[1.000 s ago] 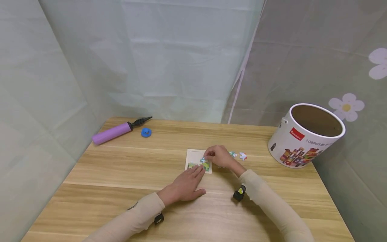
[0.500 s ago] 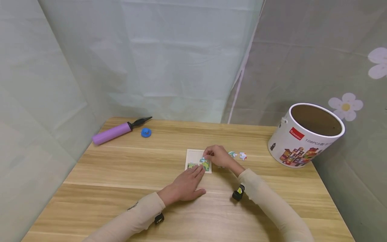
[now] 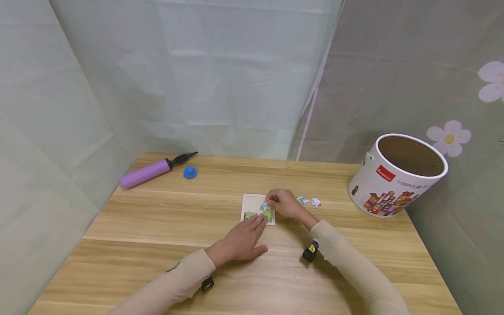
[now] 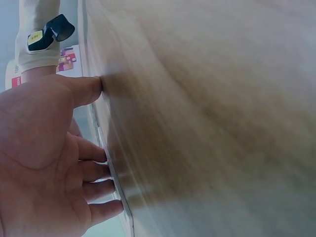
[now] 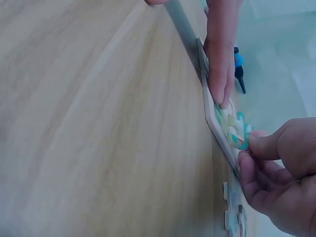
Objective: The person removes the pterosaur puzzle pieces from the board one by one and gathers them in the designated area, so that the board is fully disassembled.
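Observation:
A small square puzzle tray (image 3: 249, 202) lies on the table, with green puzzle pieces (image 3: 250, 215) along its near side. My left hand (image 3: 242, 241) lies flat, its straight fingertips on the tray's near edge and pieces. In the left wrist view the left palm (image 4: 39, 158) faces the camera with its fingers extended. Between thumb and index finger, my right hand (image 3: 286, 204) pinches a blue-and-green puzzle piece (image 5: 242, 132) over the tray's right side. The right wrist view shows this piece tilted, right beside the pieces under the left fingertips.
Loose puzzle pieces (image 3: 316, 202) lie right of the tray, partly behind the right hand. A white printed bucket (image 3: 366, 186) stands at the back right. At the back left are a purple hand pump (image 3: 146, 174) and a small blue object (image 3: 190, 172). Fabric hangs behind the table.
Both hands stay nearly in place. The piece pinched by the right hand shifts only slightly over the tray, and the left hand keeps resting there.

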`<state>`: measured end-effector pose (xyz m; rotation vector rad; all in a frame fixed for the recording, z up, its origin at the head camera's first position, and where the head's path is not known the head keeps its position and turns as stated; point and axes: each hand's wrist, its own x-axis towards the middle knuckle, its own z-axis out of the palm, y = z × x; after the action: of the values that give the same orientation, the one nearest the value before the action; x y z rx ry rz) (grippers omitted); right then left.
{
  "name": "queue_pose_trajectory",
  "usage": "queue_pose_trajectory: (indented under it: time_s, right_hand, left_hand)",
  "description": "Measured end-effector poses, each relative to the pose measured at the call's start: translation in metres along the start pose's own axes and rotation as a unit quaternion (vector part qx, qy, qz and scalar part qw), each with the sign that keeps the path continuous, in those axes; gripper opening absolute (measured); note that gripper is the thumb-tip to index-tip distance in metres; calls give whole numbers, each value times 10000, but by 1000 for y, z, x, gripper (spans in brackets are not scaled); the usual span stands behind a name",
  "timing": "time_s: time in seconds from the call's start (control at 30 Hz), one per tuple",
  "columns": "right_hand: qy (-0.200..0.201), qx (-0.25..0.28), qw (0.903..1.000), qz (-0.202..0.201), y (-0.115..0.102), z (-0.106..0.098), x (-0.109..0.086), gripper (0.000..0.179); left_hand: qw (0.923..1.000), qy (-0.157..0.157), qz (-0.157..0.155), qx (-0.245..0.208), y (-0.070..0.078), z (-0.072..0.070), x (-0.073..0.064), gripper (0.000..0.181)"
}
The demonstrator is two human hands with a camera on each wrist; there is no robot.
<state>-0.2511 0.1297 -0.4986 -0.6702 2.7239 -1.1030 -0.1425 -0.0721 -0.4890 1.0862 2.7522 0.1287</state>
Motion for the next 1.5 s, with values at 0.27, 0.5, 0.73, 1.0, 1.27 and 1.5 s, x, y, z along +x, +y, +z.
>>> queue_pose_trajectory:
  time_s: [0.27, 0.5, 0.73, 1.0, 1.27, 1.5]
  right_hand:
    - [136, 90, 9998, -108, 3, -17, -6, 9]
    - [177, 20, 9996, -209, 12, -38, -21, 7]
    - [277, -107, 9994, -174, 21, -55, -42, 8]
    - [387, -126, 9991, -66, 36, -71, -66, 6]
    - [510, -387, 9979, 47, 56, -86, -84, 6]
    - [399, -562, 9975, 140, 67, -92, -93, 4]
  left_hand:
    - [10000, 39, 21, 12, -1, 1, 1, 77]
    - [10000, 31, 40, 51, 0, 0, 0, 77]
    - [10000, 73, 46, 15, 0, 1, -1, 77]
    - [9999, 108, 57, -19, 0, 2, -1, 77]
    - [9999, 102, 37, -31, -1, 2, -1, 76]
    - [9999, 90, 42, 44, -1, 2, 0, 76]
